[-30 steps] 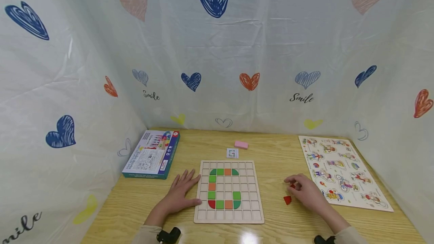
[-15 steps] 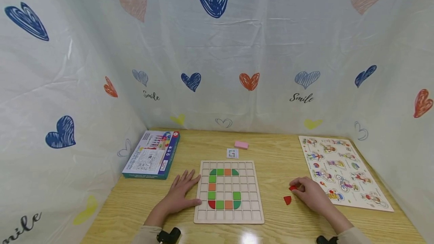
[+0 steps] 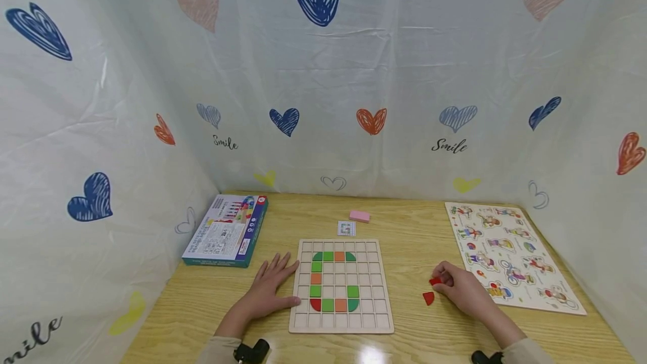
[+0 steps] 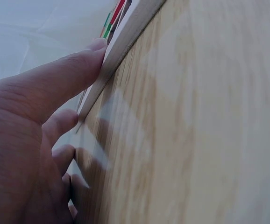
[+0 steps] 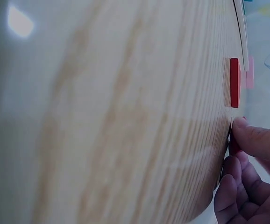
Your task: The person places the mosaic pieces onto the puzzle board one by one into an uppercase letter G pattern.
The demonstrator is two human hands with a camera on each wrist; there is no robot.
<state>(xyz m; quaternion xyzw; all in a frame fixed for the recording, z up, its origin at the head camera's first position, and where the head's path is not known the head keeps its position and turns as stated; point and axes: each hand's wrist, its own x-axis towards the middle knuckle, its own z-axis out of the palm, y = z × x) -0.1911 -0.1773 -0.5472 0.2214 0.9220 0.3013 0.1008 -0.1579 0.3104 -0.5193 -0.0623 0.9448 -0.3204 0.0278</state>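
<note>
My left hand [image 3: 268,291] lies flat with spread fingers at the left edge of a wooden grid board [image 3: 374,322], its thumb touching the edge in the left wrist view. Green, orange and red tiles sit in the board's cells, forming most of a ring; the lower left corner holds a red rounded tile [image 3: 315,305]. Right of the board, my right hand [image 3: 460,291] pinches a small red tile [image 3: 434,281] between thumb and fingers, close over the table. A second red quarter-round tile [image 3: 428,298] lies just in front of it, seen edge-on in the right wrist view.
Behind the board lie a small pattern card [image 3: 346,228] and a pink block [image 3: 359,217]. A flat boxed set [image 3: 227,232] is at the back left. A picture puzzle board [image 3: 551,285] lies to the right, partly behind my right hand. Heart-printed curtains enclose the table.
My right hand has shifted slightly right and back toward me with the red tile, which now shows more between its fingers. The left hand and grid board have stayed put.
</note>
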